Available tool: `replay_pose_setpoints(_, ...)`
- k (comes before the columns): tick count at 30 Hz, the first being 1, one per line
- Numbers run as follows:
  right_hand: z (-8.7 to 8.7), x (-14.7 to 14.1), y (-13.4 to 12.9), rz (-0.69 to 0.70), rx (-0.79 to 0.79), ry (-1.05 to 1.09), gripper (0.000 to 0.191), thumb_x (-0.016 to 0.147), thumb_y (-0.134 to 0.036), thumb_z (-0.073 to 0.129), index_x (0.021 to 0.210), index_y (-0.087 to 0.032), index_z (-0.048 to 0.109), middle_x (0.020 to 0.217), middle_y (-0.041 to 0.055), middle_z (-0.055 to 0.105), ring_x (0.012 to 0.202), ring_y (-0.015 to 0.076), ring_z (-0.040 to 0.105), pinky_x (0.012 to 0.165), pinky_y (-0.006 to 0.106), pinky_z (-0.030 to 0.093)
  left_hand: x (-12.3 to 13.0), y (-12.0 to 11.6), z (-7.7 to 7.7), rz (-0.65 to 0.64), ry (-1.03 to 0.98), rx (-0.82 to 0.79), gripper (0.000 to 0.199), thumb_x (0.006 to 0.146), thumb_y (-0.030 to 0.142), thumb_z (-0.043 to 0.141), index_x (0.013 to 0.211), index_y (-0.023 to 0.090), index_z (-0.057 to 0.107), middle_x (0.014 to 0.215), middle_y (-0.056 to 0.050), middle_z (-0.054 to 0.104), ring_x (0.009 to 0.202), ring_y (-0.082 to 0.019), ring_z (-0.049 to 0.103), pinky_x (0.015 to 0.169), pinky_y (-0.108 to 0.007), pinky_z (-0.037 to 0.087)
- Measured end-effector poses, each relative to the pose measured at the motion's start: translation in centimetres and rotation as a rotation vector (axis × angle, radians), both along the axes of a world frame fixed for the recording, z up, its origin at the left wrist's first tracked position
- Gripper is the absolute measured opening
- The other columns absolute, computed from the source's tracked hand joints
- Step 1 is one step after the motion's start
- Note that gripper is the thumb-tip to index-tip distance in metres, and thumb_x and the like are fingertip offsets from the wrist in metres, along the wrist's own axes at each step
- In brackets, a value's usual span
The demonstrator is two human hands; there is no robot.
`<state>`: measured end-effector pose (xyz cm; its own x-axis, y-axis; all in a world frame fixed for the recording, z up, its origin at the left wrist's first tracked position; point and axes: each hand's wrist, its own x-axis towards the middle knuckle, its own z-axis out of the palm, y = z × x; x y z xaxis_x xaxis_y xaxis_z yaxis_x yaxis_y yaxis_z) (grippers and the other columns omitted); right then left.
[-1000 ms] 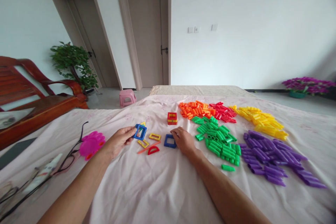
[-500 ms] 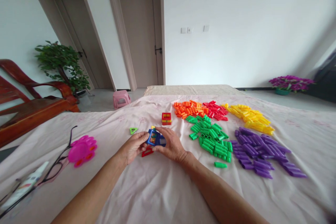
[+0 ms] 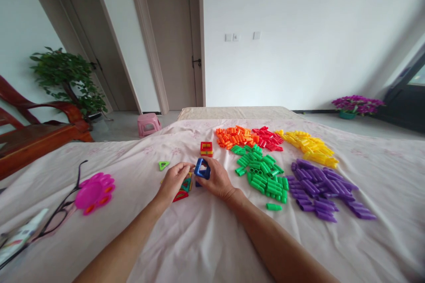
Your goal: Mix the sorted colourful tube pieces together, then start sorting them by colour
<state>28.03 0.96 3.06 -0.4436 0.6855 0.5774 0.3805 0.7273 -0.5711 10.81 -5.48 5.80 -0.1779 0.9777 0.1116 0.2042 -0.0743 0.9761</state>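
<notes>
Left hand (image 3: pixel 174 181) blocks some of the tiles (image 3: pixel 186 184), so can't tell if it's pinching one. Right hand (image 3: pixel 217 179) covers the blue square's (image 3: pixel 197 169) side. Toward the cloth's (image 3: pixel 202 247) left edge, the white tube's (image 3: pixel 25 235) print is too blurry, and the glasses (image 3: pixel 59 208) get cropped.

- A white wall (image 3: pixel 282 70) is filling the back, shading darker toward the right.
- Wall plates (image 3: pixel 228 37) are sitting in a row on it.
- Two grey-brown doors (image 3: pixel 170 40) are standing closed.
- A reddish wooden seat (image 3: pixel 49 130) is jutting in from the left, beside a leafy plant (image 3: pixel 63 70).
- A pink stool (image 3: pixel 149 124) is standing on the grey floor (image 3: pixel 117 132).
- Purple flowers (image 3: pixel 357 104) are spreading above a green pot (image 3: pixel 347 115).
</notes>
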Motion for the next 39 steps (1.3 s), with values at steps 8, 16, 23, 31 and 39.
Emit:
replay_pose_setpoints(8,-0.3,1.5,1.9,0.019,-0.055,-0.267,0.058,0.069,-0.037,0.074,0.122,-0.018,0.058,0.115,0.0094,0.066,0.104,0.0258,0.06,0.092,0.038,0.045,-1.7,0.0,-1.3,-0.003,0.758,0.25,0.023,0.085,0.026,0.055,0.102,0.022,0.07,0.106,-0.005,0.071,0.102,-0.021,0.062,0.094,-0.035,0.044)
replay_pose_setpoints(16,0.5,1.7,1.5,0.116,0.021,-0.429,0.07,0.066,-0.042,0.078,0.128,-0.02,0.056,0.118,0.0099,0.065,0.108,0.0269,0.059,0.096,0.04,0.042,-1.1,-0.4,-2.2,-0.064,0.975,0.267,0.026,0.084,0.028,0.06,0.107,0.022,0.07,0.112,-0.007,0.069,0.108,-0.024,0.059,0.097,-0.039,0.041)
replay_pose_setpoints(23,0.1,1.2,0.9,0.116,0.055,-0.434,0.076,0.066,-0.038,0.078,0.134,-0.02,0.05,0.117,0.0098,0.063,0.107,0.0257,0.057,0.096,0.039,0.043,-1.3,-0.4,-2.6,-0.051,0.944,0.262,0.028,0.082,0.027,0.061,0.11,0.021,0.067,0.114,-0.007,0.068,0.109,-0.023,0.059,0.098,-0.038,0.043)
replay_pose_setpoints(31,-0.7,1.2,2.8,-0.009,0.031,-0.289,0.071,0.074,-0.025,0.072,0.139,-0.019,0.044,0.13,0.0123,0.053,0.119,0.0258,0.05,0.1,0.039,0.043,-1.2,-0.3,-3.2,-0.015,0.811,0.256,0.026,0.085,0.025,0.056,0.109,0.023,0.067,0.114,-0.006,0.068,0.109,-0.021,0.06,0.098,-0.036,0.044)
replay_pose_setpoints(39,-0.6,1.5,3.5,-0.2,0.104,-0.3,0.049,0.076,-0.02,0.069,0.123,-0.02,0.057,0.12,0.0093,0.055,0.114,0.0247,0.05,0.1,0.038,0.043,-3.0,0.6,-3.3,0.128,0.692,0.163,0.033,0.091,0.021,0.039,0.11,0.02,0.066,0.115,-0.006,0.069,0.109,-0.017,0.062,0.096,-0.031,0.047)
